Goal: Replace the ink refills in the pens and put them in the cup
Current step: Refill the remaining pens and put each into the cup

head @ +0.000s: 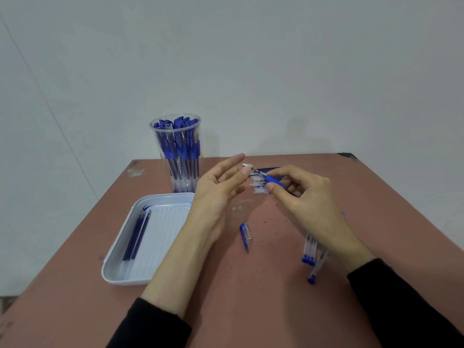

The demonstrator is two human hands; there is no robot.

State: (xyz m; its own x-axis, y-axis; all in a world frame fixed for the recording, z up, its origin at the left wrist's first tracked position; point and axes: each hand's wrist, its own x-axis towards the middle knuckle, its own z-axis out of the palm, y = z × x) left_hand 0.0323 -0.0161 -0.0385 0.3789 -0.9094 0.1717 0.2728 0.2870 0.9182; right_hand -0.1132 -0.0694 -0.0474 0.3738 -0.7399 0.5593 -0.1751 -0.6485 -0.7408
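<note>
Spreading under everything, the matte reddish table carries a white ribbed plastic tray holding dark refills laid lengthwise, and behind it a tall clear cup packed with upright blue pens. The left hand hovers palm inward, fingers straight and empty. The right hand pinches a pen by its blue grip, long axis slanting up-left, metal tip toward the left fingers. A clear cap lies on the table between the wrists.
</note>
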